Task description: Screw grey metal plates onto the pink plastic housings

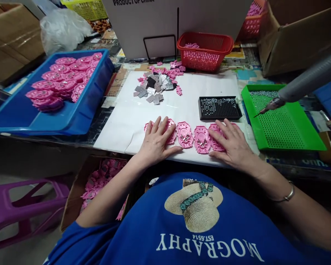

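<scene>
Several pink plastic casings (184, 135) lie in a row along the near edge of a white sheet (182, 106). My left hand (157, 142) rests flat over the casings at the row's left end, fingers spread. Over the right end lies my right hand (231, 145), its fingers apart and partly covering the casings there. Between my hands, two casings show fully, with small metal parts in their lower halves. Just beyond my right hand is a black tray (220, 108) holding many small screws. What lies beneath my palms is hidden.
Grey metal plates (154, 86) and small pink pieces (172, 71) are heaped behind. A blue tray (99, 99) of pink casings stands left, a green perforated tray (289, 129) right. Above that hangs an electric screwdriver (278, 99). A red basket (204, 55) stands at the back.
</scene>
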The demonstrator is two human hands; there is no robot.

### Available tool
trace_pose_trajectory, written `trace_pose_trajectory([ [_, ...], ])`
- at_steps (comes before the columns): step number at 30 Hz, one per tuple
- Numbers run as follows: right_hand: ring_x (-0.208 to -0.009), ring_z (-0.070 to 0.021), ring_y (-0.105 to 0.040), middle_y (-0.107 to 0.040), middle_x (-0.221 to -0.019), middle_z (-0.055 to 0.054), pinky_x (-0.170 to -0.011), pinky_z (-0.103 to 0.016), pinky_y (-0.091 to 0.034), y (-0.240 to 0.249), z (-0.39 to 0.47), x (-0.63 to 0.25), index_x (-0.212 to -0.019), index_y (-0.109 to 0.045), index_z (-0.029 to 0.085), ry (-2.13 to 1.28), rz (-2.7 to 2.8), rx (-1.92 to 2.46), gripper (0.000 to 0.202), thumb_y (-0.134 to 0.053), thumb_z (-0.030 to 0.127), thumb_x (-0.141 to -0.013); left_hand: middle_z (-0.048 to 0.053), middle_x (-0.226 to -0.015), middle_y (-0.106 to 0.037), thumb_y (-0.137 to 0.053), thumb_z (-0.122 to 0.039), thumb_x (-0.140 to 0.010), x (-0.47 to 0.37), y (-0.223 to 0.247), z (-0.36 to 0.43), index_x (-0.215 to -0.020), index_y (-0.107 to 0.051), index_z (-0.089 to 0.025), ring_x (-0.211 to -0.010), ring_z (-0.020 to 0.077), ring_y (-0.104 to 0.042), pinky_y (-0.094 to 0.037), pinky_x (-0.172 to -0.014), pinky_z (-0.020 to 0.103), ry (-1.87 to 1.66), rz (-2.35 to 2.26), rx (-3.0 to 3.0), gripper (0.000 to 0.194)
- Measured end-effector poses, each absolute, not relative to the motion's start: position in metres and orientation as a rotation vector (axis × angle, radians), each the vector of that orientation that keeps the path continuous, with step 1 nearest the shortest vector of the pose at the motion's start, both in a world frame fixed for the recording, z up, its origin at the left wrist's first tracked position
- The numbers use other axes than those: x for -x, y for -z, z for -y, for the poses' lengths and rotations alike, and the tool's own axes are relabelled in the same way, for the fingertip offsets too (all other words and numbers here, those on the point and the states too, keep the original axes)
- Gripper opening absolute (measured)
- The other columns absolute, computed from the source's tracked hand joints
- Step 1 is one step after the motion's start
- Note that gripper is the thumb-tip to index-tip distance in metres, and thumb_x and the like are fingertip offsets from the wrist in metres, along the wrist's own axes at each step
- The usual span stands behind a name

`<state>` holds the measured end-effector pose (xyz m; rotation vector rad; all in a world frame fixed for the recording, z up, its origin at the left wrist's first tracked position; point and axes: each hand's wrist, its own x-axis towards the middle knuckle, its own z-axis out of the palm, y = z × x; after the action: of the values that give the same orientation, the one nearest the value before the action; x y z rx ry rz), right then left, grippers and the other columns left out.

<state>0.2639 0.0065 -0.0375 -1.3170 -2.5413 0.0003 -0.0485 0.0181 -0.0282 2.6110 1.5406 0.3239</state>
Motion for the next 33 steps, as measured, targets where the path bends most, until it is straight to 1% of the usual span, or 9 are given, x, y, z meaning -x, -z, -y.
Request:
trace_pose_trajectory([
  [9, -0.145, -0.0403, -0.024, -0.033, -0.156, -0.015, -0.113, -0.063, -0.03, 0.039, -0.008, -0.243, -0.143, -0.052, 0.018, 0.03, 2.533, 1.285, 0.074, -0.029, 0.071, -0.095, 0.017, -0.159, -0.029, -0.055, -0.066, -0.087, 0.047, 0.024, -0.013, -0.148, -0.038, -0.022, -0.149, 0.0378, -0.023, -0.02, -0.119, 0.062, -0.326, -1.51, -2.63, 0.077],
  [12, -0.141, -0.0374, -0.034, -0.043, -0.149, -0.017, -0.112, -0.059, -0.035, 0.027, -0.011, -0.244, -0.138, -0.055, 0.013, -0.009, 2.462, 1.177, 0.068, -0.036, 0.064, -0.097, 0.017, -0.157, -0.033, -0.056, -0.064, -0.088, 0.057, 0.017, -0.019, -0.146, -0.041, -0.021, -0.148, 0.0356, -0.027, -0.022, -0.119, 0.059, -0.448, -1.486, -2.638, 0.074],
  [14, -0.133, -0.0331, -0.045, -0.052, -0.14, -0.017, -0.11, -0.053, -0.041, 0.01, -0.019, -0.239, -0.132, -0.059, 0.011, -0.035, 2.421, 1.086, 0.056, -0.043, 0.055, -0.1, 0.016, -0.149, -0.046, -0.055, -0.059, -0.09, 0.069, 0.01, -0.034, -0.139, -0.05, -0.019, -0.14, 0.032, -0.041, -0.031, -0.116, 0.053, -0.61, -1.506, -2.601, 0.063],
  [16, -0.122, -0.0293, -0.055, -0.059, -0.131, -0.016, -0.104, -0.047, -0.046, -0.009, -0.036, -0.228, -0.125, -0.063, 0.011, -0.048, 2.431, 1.011, 0.044, -0.047, 0.043, -0.101, 0.013, -0.128, -0.063, -0.054, -0.05, -0.093, 0.083, 0.003, -0.06, -0.128, -0.06, -0.018, -0.121, 0.0259, -0.056, -0.044, -0.105, 0.042, -0.779, -1.575, -2.505, 0.047],
  [20, -0.104, -0.0243, -0.064, -0.066, -0.118, -0.01, -0.09, -0.041, -0.053, -0.03, -0.098, -0.183, -0.117, -0.067, 0.015, -0.201, 2.589, 0.976, 0.031, -0.047, 0.03, -0.1, 0.009, -0.103, -0.069, -0.056, -0.03, -0.091, 0.102, 0.0, -0.124, -0.112, -0.069, -0.015, -0.091, 0.019, -0.063, -0.049, -0.085, 0.031, -0.719, -1.865, -2.171, 0.028],
  [24, -0.097, -0.0222, -0.064, -0.069, -0.107, -0.007, -0.087, -0.037, -0.052, -0.018, -0.168, -0.127, -0.111, -0.071, 0.018, -0.292, 2.66, 1.078, 0.027, -0.051, 0.019, -0.092, 0.008, -0.098, -0.071, -0.058, -0.025, -0.087, 0.105, 0.007, -0.167, -0.108, -0.072, -0.015, -0.084, 0.018, -0.063, -0.048, -0.08, 0.029, -0.65, -1.914, -2.117, 0.027],
  [28, -0.102, -0.021, -0.059, -0.064, -0.117, -0.007, -0.084, -0.032, -0.048, -0.003, -0.203, -0.086, -0.12, -0.069, 0.024, -0.268, 2.74, 0.963, 0.041, -0.049, 0.009, -0.088, 0.007, -0.096, -0.07, -0.063, -0.028, -0.084, 0.108, 0.012, -0.179, -0.112, -0.072, -0.018, -0.088, 0.02, -0.063, -0.047, -0.083, 0.03, -0.562, -1.931, -2.123, 0.031],
  [30, -0.1, -0.0217, -0.057, -0.063, -0.117, -0.007, -0.081, -0.032, -0.046, 0.0, -0.209, -0.077, -0.117, -0.072, 0.026, -0.227, 2.795, 0.899, 0.039, -0.049, 0.01, -0.089, 0.007, -0.095, -0.07, -0.065, -0.029, -0.083, 0.112, 0.012, -0.179, -0.11, -0.073, -0.019, -0.09, 0.0211, -0.063, -0.046, -0.083, 0.03, -0.517, -1.931, -2.128, 0.03],
  [33, -0.101, -0.0234, -0.055, -0.063, -0.111, -0.008, -0.08, -0.032, -0.044, -0.001, -0.212, -0.072, -0.1, -0.077, 0.023, -0.165, 2.838, 0.855, 0.026, -0.053, 0.016, -0.091, 0.006, -0.093, -0.069, -0.067, -0.029, -0.081, 0.116, 0.013, -0.178, -0.105, -0.074, -0.02, -0.091, 0.0219, -0.063, -0.046, -0.083, 0.031, -0.475, -1.93, -2.127, 0.027],
])
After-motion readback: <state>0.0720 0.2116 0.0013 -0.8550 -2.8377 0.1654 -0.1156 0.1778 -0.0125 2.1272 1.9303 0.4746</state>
